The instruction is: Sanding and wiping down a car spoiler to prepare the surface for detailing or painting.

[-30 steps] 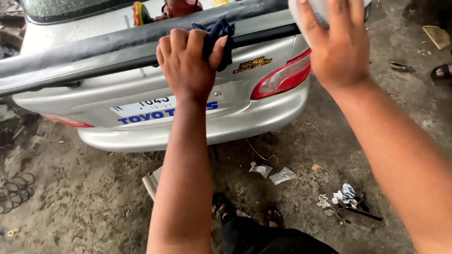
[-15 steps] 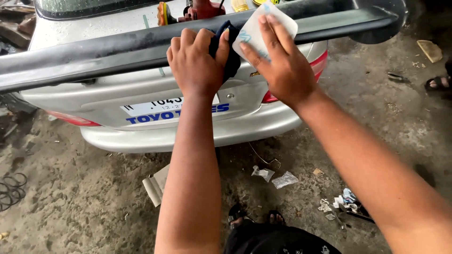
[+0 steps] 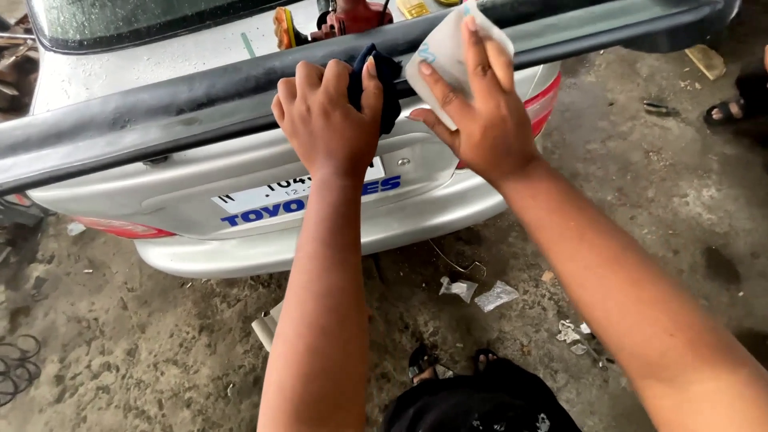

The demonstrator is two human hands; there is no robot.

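Gritty concrete floor (image 3: pixel 120 344) behind a silver car (image 3: pixel 240 192). Your left hand (image 3: pixel 324 124) stayed put on the black spoiler (image 3: pixel 160 108), fingers curled shut on the dark blue rag (image 3: pixel 386 76). Your right hand (image 3: pixel 472 120) swung in beside it, fingers spread, pressing the pale sandpaper sheet (image 3: pixel 444 52) near the spoiler's right end.

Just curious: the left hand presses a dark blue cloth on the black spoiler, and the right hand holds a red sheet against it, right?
Not quite. In the head view the sheet under the right hand is white, not red. The left hand does press a dark blue cloth on the black spoiler.
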